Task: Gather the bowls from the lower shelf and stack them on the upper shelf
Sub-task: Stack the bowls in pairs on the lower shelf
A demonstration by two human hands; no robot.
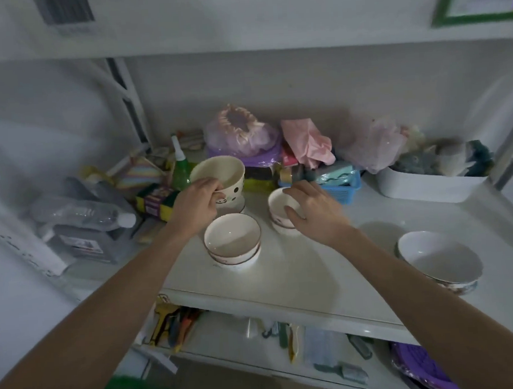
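On the white shelf point(299, 270), my left hand point(197, 202) grips the near rim of a cream bowl with a dotted face pattern point(221, 174), which sits tilted on another white bowl beneath it. My right hand point(311, 210) rests over a small white bowl point(277, 206) and holds its rim. A stack of two white bowls with a dark rim line point(232, 241) stands in front, between my hands. A larger white bowl point(439, 259) sits alone at the right near the shelf's front edge.
Clutter lines the back of the shelf: a green bottle point(180, 166), sponges point(156, 200), plastic bags point(241, 135), a blue basket point(343, 187) and a white tub point(426, 184). A clear bottle point(82, 214) lies at left. A lower shelf point(228, 343) holds utensils.
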